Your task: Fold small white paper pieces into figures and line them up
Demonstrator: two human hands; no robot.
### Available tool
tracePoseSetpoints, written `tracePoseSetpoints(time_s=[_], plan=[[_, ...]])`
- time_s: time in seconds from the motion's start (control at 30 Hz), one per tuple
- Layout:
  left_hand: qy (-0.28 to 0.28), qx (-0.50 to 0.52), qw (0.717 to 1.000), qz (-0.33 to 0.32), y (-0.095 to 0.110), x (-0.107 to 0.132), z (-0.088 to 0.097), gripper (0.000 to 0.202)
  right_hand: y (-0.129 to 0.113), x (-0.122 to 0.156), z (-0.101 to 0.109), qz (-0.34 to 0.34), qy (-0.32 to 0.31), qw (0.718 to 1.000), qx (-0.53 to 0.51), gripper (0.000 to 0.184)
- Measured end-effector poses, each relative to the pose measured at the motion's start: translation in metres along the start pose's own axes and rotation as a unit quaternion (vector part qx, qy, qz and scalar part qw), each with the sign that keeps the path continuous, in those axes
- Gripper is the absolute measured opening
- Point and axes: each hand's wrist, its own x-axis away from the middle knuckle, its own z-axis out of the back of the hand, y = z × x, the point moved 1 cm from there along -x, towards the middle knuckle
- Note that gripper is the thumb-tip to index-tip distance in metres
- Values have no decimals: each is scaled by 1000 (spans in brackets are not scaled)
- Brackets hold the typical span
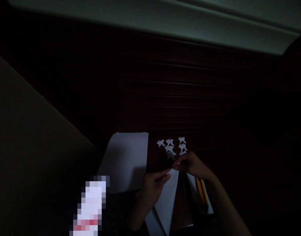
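Note:
The scene is very dark. My left hand (152, 186) and my right hand (192, 165) meet at the top corner of a white sheet of paper (165, 200), both with fingers pinched on its edge. Just beyond my fingers lie several small white folded paper shapes (172, 146) on the dark table. A larger white sheet (127, 160) lies flat to the left of my left hand.
A yellow pencil-like object (201, 191) lies on white paper under my right forearm. A blurred-out white patch (91, 206) sits at the lower left. A dark slatted wooden surface (165, 91) stretches ahead, and a pale ledge (165, 19) runs along the top.

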Motion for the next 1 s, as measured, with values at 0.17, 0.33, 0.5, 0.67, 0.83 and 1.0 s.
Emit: tracePoseSetpoints(time_s=[0.17, 0.33, 0.5, 0.67, 0.83, 1.0], plan=[[0, -4, 1000, 1, 0, 0, 1, 23, 5, -4, -4, 0, 34, 999, -27, 12], [19, -13, 1000, 6, 0, 0, 2, 23, 8, -9, -12, 4, 108, 992, -64, 18], [57, -31, 998, 11, 0, -1, 5, 24, 6, -12, -28, -30, 179, 970, -161, 28], [83, -43, 996, 3, 0, -1, 6, 22, 3, -15, -40, -46, 224, 947, -225, 31], [80, -44, 996, -12, 0, -1, 5, 22, 3, -14, -38, -64, 234, 941, -234, 30], [80, -35, 996, -18, -1, 0, 4, 22, 2, -13, -36, -58, 234, 939, -245, 28]])
